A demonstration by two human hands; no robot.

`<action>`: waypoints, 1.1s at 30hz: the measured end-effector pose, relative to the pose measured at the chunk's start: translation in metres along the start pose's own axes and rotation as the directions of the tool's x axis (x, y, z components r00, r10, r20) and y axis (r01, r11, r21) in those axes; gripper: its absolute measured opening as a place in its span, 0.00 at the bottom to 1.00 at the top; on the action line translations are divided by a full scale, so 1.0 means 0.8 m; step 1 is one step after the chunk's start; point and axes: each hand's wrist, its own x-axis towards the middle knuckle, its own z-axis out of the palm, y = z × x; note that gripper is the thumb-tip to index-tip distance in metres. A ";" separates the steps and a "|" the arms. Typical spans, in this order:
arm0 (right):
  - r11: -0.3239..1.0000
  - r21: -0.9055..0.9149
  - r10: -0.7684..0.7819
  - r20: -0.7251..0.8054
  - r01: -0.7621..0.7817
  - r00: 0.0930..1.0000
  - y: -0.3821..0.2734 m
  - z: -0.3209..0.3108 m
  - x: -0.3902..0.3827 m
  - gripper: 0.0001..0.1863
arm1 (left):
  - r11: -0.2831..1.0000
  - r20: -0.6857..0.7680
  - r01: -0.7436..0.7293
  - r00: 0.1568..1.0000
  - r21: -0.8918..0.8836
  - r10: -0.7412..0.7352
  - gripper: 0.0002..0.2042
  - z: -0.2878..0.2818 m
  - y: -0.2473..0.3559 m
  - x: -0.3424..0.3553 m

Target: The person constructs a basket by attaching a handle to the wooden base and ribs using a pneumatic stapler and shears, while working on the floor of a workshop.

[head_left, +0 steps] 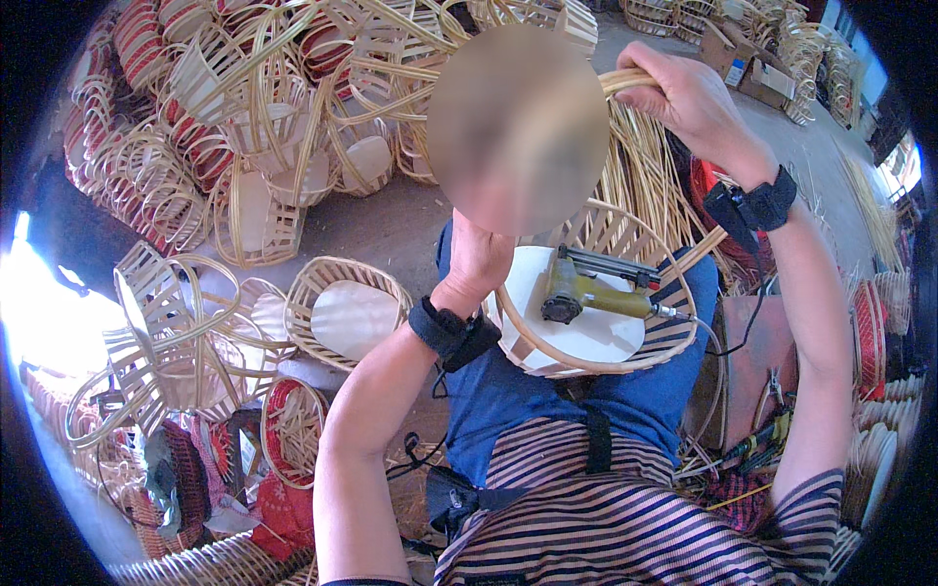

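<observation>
High in front of me, my right hand [674, 93] is closed around the end of some pale cane strips [625, 82]. My left hand [481, 256] reaches up to the left of my lap; a round blurred patch hides its fingers, so their grip cannot be made out. On my blue-trousered lap rests a woven basket [532, 344] with slatted sides and a white oval base [520, 283]. An olive-and-black air nail gun [591, 293] lies inside it, its hose running off to the right. Beyond the basket is a bundle of long thin cane strips [640, 161].
Finished slatted baskets with hoop handles [259, 210] are heaped at far left. Another basket [303, 313] stands by my left forearm. Cardboard boxes [752, 73] sit at far right. Tools [757, 444] lie near a reddish board [752, 342] on my right.
</observation>
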 end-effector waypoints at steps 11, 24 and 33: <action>0.998 -0.061 0.013 -0.166 -0.023 0.986 0.009 0.005 -0.009 0.15 | 0.976 0.027 0.214 0.977 -0.031 -0.213 0.11 0.007 0.017 0.006; 0.992 -0.103 0.061 -0.156 -0.078 0.986 0.012 0.004 -0.015 0.15 | 0.960 0.020 0.278 0.960 -0.029 -0.278 0.10 0.014 0.022 0.011; -0.297 0.600 0.613 -0.477 0.743 0.630 -0.027 -0.084 -0.020 0.27 | 0.922 0.010 0.299 0.952 -0.244 -0.306 0.10 -0.009 0.006 0.000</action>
